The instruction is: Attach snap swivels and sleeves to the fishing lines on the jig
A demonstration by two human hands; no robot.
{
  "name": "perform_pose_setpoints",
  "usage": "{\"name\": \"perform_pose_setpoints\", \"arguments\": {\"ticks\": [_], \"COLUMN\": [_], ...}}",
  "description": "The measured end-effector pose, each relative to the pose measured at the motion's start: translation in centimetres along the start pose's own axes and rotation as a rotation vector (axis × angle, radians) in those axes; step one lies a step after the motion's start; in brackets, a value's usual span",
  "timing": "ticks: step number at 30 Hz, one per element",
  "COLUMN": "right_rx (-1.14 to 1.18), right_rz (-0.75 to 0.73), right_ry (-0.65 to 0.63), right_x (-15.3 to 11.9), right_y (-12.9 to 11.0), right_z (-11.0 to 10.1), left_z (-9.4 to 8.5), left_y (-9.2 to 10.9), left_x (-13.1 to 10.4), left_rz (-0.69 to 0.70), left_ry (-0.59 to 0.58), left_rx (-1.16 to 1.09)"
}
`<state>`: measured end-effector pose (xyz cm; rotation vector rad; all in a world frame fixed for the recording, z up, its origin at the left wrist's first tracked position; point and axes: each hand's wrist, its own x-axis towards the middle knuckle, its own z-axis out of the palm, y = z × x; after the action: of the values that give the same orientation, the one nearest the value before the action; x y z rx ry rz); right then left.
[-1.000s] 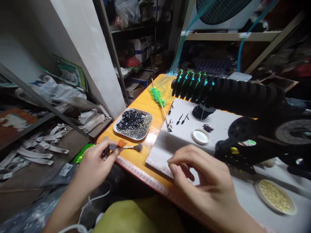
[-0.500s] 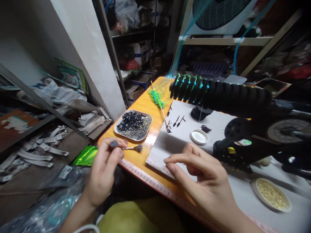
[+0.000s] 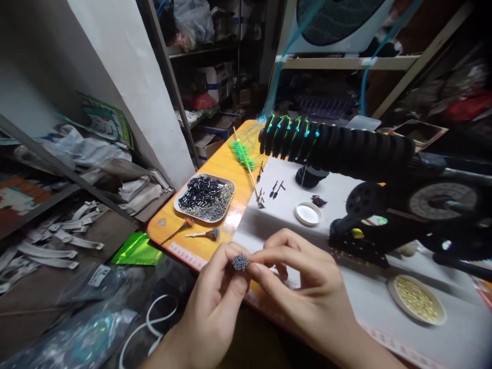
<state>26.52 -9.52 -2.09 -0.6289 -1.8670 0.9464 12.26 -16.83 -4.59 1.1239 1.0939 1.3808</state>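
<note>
My left hand pinches a small bundle of fine strands or pieces with a round, dotted blue-grey end facing the camera. Thumb and forefinger of my right hand are closed at the right edge of that same bundle; the rest of it is hidden by the fingers. Just beyond, on the yellow table, lie a grey-headed brush-like bundle on a pale stem and an orange-tipped one on a dark stem.
Behind them a white tray holds black tubes and small grey pieces. On white paper stand a small white dish and a bowl of gold beads. A black machine with a ridged roller overhangs the right. A green-tufted stick lies farther back.
My left hand has moved right, bringing the bundle to my right fingertips, which now touch it. The orange-tipped bundle on the table has come into full view. The camera view has shifted slightly.
</note>
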Motion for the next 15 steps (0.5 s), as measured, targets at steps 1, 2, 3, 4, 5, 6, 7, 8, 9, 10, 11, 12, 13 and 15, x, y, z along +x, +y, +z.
{"name": "perform_pose_setpoints", "arguments": {"ticks": [1,2,3,4,5,6,7,8,9,10,11,12,13,15], "right_rx": [-0.008,-0.014,-0.012,-0.002,0.022,0.064,0.129,0.208,0.288,0.353,0.392,0.399,0.38,0.319], "right_rz": [0.001,0.0,0.0,0.005,0.02,0.045,0.08,0.121,0.16,0.19,0.208,0.215,0.208,0.185], "right_ry": [0.001,0.001,0.002,0.002,0.002,-0.002,-0.009,-0.021,-0.034,-0.045,-0.055,-0.061,-0.063,-0.071], "right_x": [0.0,0.0,0.0,0.0,-0.1,-0.2,-0.3,-0.4,-0.6,-0.7,-0.8,-0.8,-0.8,-0.8], "right_y": [-0.1,-0.1,-0.1,-0.1,0.0,0.1,0.2,0.3,0.4,0.5,0.5,0.5,0.4,0.4], "right_z": [0.0,0.1,0.2,0.2,0.3,0.4,0.5,0.6,0.7,0.8,0.8,0.8,0.8,0.7], "left_z": [0.1,0.2,0.3,0.5,0.6,0.7,0.9,1.0,1.2,1.3,1.5,1.6,1.8,1.9], "left_y": [-0.1,-0.3,-0.5,-0.7,-0.8,-1.0,-1.0,-1.0,-0.9,-0.9,-0.8,-0.7,-0.7,-0.8], "left_x": [-0.1,-0.1,-0.2,-0.3,-0.4,-0.5,-0.6,-0.6,-0.6,-0.7,-0.7,-0.7,-0.7,-0.7], "left_rz": [-0.003,-0.012,-0.023,-0.031,-0.043,-0.054,-0.067,-0.077,-0.088,-0.104,-0.124,-0.14,-0.151,-0.154], "left_ry": [0.012,0.03,0.051,0.072,0.092,0.108,0.12,0.128,0.129,0.114,0.086,0.06,0.044,0.054], "left_rx": [-0.009,-0.035,-0.078,-0.134,-0.193,-0.247,-0.295,-0.331,-0.354,-0.367,-0.373,-0.375,-0.377,-0.411]}}
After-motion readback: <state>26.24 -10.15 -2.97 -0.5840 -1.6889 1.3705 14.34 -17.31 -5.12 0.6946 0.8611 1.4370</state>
